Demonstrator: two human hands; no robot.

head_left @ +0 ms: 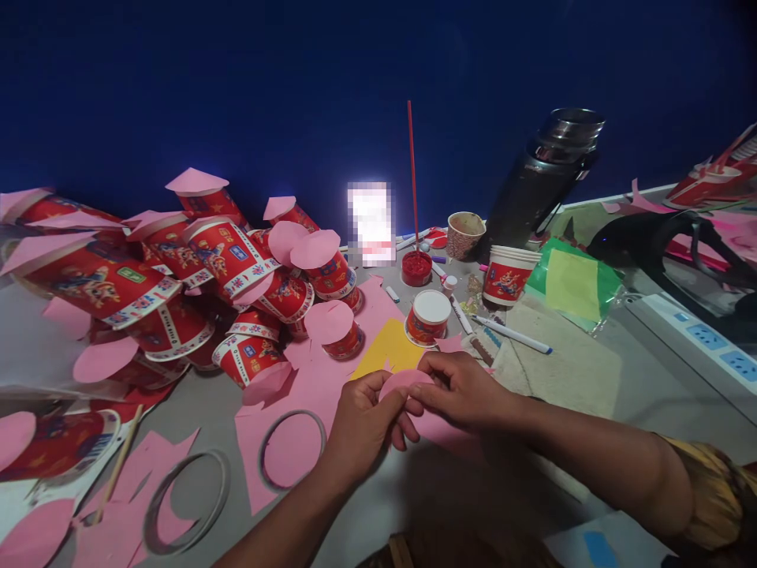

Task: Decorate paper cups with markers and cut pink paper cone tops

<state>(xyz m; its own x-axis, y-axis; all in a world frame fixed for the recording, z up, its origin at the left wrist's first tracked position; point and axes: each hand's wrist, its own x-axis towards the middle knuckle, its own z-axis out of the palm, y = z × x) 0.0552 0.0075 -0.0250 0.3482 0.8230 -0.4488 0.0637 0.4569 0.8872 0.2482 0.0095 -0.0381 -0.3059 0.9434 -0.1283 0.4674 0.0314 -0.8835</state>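
Observation:
Between my two hands is a small round piece of pink paper (pixel 408 380), its edges pinched by fingers and thumbs. My left hand (pixel 370 410) is closed on its left side, and my right hand (pixel 458 386) grips its right side. Just beyond them an upturned red paper cup (pixel 426 325) stands with its white base up. A yellow paper sheet (pixel 378 347) and large pink paper (pixel 370 308) lie under and behind my hands. To the left a grey ring (pixel 263 454) rests on the pink paper.
Many red paper cups (pixel 242 260) with pink paper tops are piled at the left. A second ring (pixel 152 513) lies front left. Behind stand a lit phone (pixel 371 225), a red paint pot (pixel 416 268), stacked cups (pixel 509 276) and a black thermos (pixel 526 189). A power strip (pixel 698 339) lies right.

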